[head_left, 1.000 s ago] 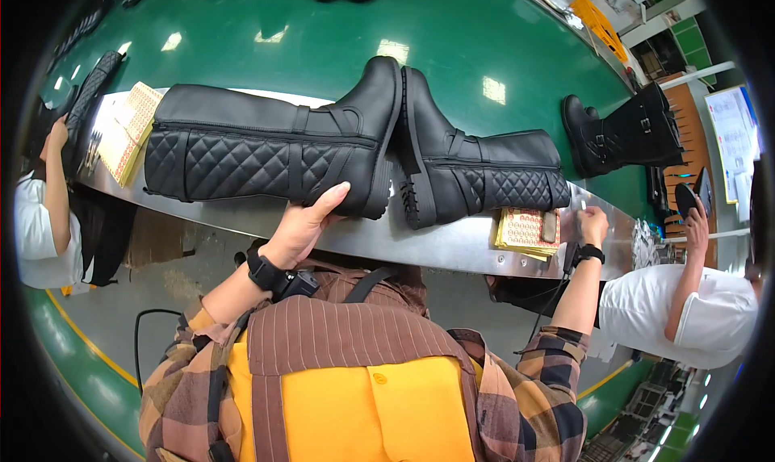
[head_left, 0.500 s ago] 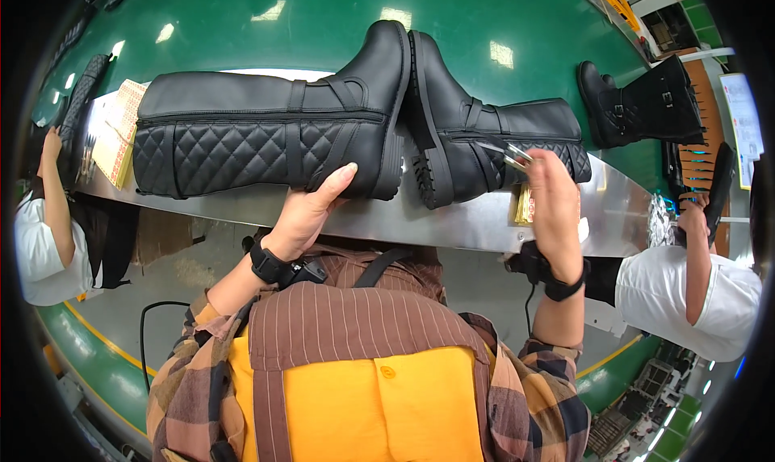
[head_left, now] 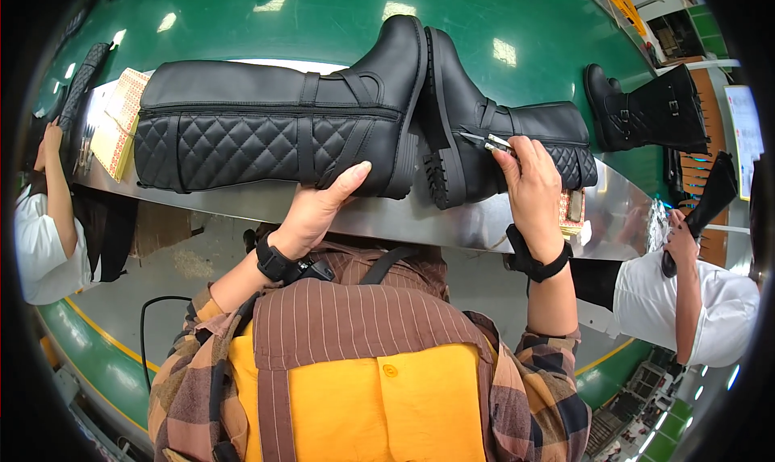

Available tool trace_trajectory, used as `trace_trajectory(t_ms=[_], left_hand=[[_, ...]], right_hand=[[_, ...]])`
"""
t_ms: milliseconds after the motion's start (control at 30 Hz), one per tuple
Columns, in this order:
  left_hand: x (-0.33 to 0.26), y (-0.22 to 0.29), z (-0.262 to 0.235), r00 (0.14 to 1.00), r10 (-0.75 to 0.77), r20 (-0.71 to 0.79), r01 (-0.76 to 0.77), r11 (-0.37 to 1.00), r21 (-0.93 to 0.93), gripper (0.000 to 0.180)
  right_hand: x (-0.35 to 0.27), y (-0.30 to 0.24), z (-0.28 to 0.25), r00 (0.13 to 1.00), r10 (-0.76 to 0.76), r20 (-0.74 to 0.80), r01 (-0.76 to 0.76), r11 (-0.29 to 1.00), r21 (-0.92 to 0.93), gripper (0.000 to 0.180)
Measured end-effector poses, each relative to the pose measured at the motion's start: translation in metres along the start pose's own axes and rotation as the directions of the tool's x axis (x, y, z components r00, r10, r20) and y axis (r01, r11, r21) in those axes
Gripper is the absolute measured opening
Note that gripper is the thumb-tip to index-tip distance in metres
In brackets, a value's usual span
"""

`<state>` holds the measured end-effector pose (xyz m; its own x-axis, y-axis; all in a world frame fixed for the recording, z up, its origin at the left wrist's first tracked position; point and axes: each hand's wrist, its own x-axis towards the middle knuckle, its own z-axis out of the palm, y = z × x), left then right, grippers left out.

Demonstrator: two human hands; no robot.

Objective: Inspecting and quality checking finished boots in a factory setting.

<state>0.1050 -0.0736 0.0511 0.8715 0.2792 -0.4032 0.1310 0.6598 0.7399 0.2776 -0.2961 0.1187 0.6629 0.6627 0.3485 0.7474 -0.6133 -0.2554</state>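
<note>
Two tall black boots lie on their sides, soles facing each other. My left hand (head_left: 319, 212) grips the left boot (head_left: 234, 151) from below near the ankle, its thumb against the quilted side by the heel. That boot's long zipper faces up. Pinched in my right hand (head_left: 534, 179) is a small pair of metal thread snips (head_left: 488, 142). Their pointed blades are at the ankle of the right boot (head_left: 460, 79), close to its zipper and straps; whether they touch it I cannot tell. My right palm hides part of that boot's quilted shaft.
A shiny metal ledge (head_left: 379, 220) borders the green surface (head_left: 323, 26). Patterned paper sheets (head_left: 117, 131) lie left, and a small paper stack (head_left: 572, 212) right. Another black boot (head_left: 650, 111) is at the far right. Co-workers handle boots at both sides.
My right hand has moved left and brought the snips to the right boot's ankle. Both boots have shifted slightly right, my left hand along with them.
</note>
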Motion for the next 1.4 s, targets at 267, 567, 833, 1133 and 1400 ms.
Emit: trace_trajectory(t_ms=[267,567,833,1133,1400], left_hand=[[-0.001,0.001,0.000,1.000,0.006,0.017,-0.006,1.000,-0.010,0.040],[-0.002,0.001,0.002,1.000,0.013,0.002,-0.013,1.000,0.004,0.041],[-0.001,0.001,0.002,1.000,-0.003,-0.005,0.004,1.000,0.025,0.039],[-0.004,0.003,0.003,0.990,0.086,0.108,-0.068,0.985,-0.158,0.037],[-0.018,0.010,0.015,0.975,0.102,0.199,-0.068,0.983,-0.172,0.040]], right_hand=[[0.000,0.008,0.002,0.998,-0.059,0.001,0.059,0.998,-0.009,0.020],[-0.005,0.012,-0.001,0.998,0.039,-0.046,-0.034,0.993,0.116,0.021],[0.000,-0.003,0.001,0.994,0.022,-0.109,-0.010,0.993,0.116,0.017],[-0.043,-0.045,-0.001,0.976,0.212,0.052,-0.215,0.900,0.378,0.022],[-0.026,-0.056,-0.001,0.985,0.155,-0.071,-0.108,0.893,0.437,0.023]])
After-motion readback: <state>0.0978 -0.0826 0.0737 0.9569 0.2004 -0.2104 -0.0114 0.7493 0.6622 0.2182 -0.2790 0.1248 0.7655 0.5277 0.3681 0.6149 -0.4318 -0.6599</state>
